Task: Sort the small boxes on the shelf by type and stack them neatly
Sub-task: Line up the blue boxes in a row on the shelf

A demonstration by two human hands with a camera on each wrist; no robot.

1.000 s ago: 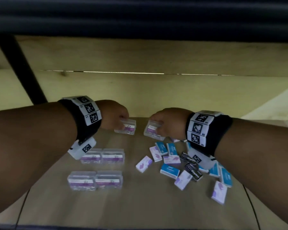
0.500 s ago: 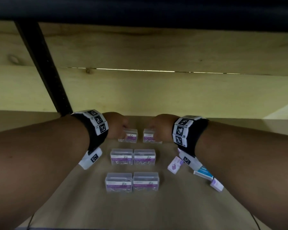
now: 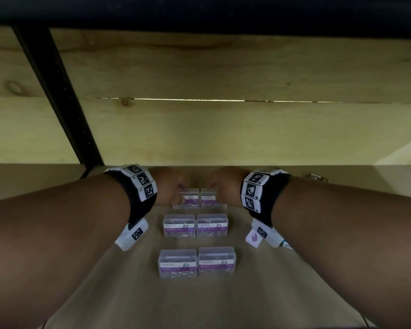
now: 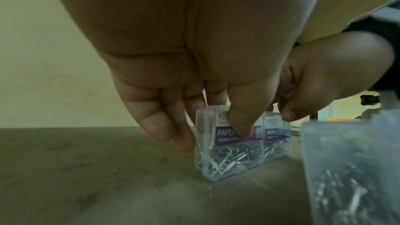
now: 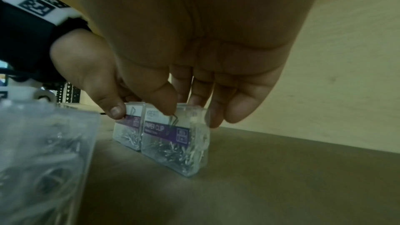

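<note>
Two clear paper clip boxes stand touching at the back of the shelf (image 3: 342, 233). The left hand (image 4: 194, 74) pinches the left box (image 4: 227, 151); the right hand (image 5: 194, 57) pinches the right box (image 5: 175, 143). Judged rigid, smooth, slippery plastic with shifting loose metal contents; best held across the front and back faces near the top.

A second ago the left hand (image 3: 169, 188) and right hand (image 3: 223, 184) each held a clear clip box tilted and apart above the shelf (image 3: 105, 293). Now the left box (image 3: 186, 201) and right box (image 3: 211, 200) stand upright on it, side by side and touching, as a back pair near the shelf's rear edge, with thumbs and fingers pinching them from the top. The forearms now cover most of the loose coloured packets at the right.
</note>
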